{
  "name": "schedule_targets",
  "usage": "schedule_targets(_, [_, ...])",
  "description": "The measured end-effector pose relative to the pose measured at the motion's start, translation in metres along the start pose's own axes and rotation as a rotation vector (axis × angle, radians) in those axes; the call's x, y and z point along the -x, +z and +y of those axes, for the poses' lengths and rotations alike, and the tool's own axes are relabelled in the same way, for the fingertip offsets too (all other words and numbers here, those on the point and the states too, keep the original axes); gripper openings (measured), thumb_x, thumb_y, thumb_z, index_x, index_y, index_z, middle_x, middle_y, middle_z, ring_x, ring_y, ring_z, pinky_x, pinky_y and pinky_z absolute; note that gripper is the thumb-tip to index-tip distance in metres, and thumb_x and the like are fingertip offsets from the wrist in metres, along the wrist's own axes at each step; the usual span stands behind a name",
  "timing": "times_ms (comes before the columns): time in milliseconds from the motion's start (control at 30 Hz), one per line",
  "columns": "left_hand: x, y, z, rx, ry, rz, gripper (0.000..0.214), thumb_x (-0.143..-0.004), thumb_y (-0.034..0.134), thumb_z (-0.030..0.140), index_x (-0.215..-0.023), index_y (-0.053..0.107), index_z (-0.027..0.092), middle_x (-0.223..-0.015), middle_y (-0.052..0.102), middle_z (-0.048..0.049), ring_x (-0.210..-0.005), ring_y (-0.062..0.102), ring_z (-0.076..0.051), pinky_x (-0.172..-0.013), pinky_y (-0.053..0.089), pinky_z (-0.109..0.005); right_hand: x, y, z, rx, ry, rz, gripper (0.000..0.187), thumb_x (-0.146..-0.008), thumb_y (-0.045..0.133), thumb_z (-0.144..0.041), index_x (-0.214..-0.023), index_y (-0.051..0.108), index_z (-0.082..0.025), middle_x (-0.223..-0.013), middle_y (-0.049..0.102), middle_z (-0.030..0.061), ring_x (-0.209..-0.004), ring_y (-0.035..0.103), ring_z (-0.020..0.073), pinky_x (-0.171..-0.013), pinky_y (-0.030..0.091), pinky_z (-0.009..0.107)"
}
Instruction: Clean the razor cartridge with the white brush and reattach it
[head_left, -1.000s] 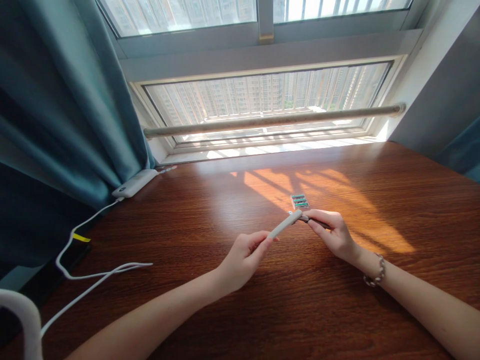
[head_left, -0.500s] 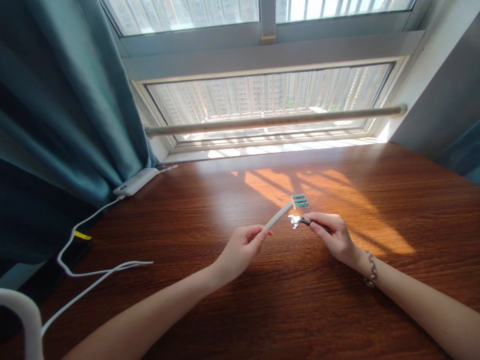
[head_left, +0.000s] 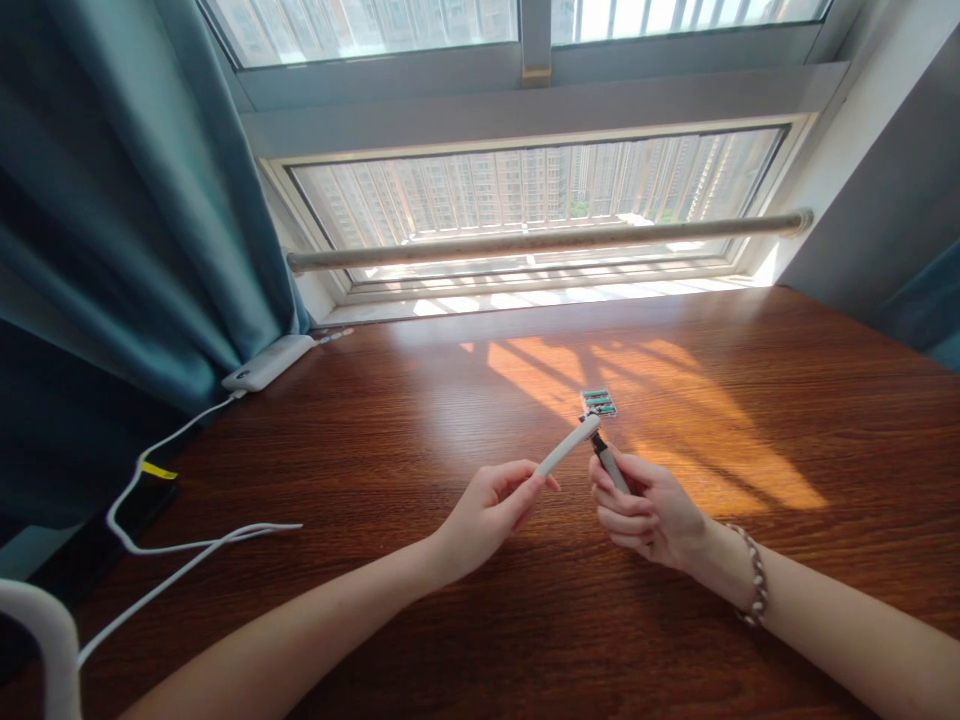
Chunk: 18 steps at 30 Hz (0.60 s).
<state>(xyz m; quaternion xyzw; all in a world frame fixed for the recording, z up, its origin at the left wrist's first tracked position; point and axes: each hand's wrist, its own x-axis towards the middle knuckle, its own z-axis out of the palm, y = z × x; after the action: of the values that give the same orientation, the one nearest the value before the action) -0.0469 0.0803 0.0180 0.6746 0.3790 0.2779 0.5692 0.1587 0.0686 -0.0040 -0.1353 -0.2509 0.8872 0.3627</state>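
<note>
My left hand [head_left: 499, 505] pinches the handle of a white toothbrush [head_left: 566, 447], its head slanting up to the right and away from me. Wrapped around the grey and black handle of a razor [head_left: 613, 468] are the fingers of my right hand [head_left: 649, 510]. The razor's head end lies up against the toothbrush head and is partly hidden behind it; whether they touch I cannot tell. Just beyond them a small clear case with green-striped razor cartridges [head_left: 598, 401] lies on the brown wooden table [head_left: 420, 400].
At the back left, a white power bank [head_left: 270, 363] lies by the blue curtain [head_left: 150, 200], with a white cable [head_left: 120, 500] running from it. A curved white bar [head_left: 52, 630] stands at the lower left. Behind the table are a window and a horizontal rail [head_left: 540, 240].
My right hand has turned the razor from pointing left to pointing up and away, bringing its head to the brush. The toothbrush has shifted slightly right and down.
</note>
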Motion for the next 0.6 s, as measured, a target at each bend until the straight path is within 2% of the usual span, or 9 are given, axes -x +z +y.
schedule_targets(133, [0.0039,-0.0001,-0.004,-0.088,0.148,0.03,0.032,-0.087,0.04,0.037,-0.092,0.057,0.01,-0.047,0.031,0.0066,-0.042,0.029,-0.006,-0.042,0.023,-0.021,0.002,-0.0021,0.0012,-0.138,0.044,-0.082,0.031,-0.089,0.036,-0.031,-0.065,0.047,-0.015,-0.04,0.023,-0.0086,-0.031,0.015,0.0031,-0.03,0.021,0.012])
schedule_targets(300, [0.0063,0.0,-0.0077,-0.161,0.214,0.08,0.027,-0.089,0.038,0.032,-0.095,0.055,0.012,-0.05,0.032,0.0064,-0.044,0.029,-0.007,-0.044,0.023,-0.021,0.0025,-0.0052,0.0051,-0.125,0.08,-0.076,0.025,-0.088,0.036,-0.026,-0.075,0.052,-0.012,-0.057,0.045,-0.004,-0.028,0.014,-0.0021,-0.025,0.016,0.008])
schedule_targets(500, [0.0048,0.003,-0.0051,-0.429,0.239,0.077,0.02,-0.088,0.039,0.026,-0.083,0.054,0.013,-0.056,0.033,0.0054,-0.051,0.029,-0.007,-0.049,0.024,-0.021,0.0033,-0.0065,0.0073,-0.181,0.117,-0.14,0.019,-0.087,0.037,-0.024,-0.074,0.047,-0.015,-0.048,0.035,-0.0093,-0.025,0.011,-0.0005,-0.023,0.021,0.008])
schedule_targets(600, [0.0042,0.0036,-0.005,-0.47,0.222,0.114,0.019,-0.089,0.038,0.025,-0.079,0.05,0.014,-0.059,0.037,0.0048,-0.052,0.031,-0.007,-0.051,0.025,-0.02,0.0036,-0.0087,0.0067,-0.18,0.096,-0.145,0.017,-0.086,0.039,-0.023,-0.072,0.045,-0.016,-0.047,0.035,-0.0097,-0.025,0.009,0.0003,-0.022,0.022,0.009])
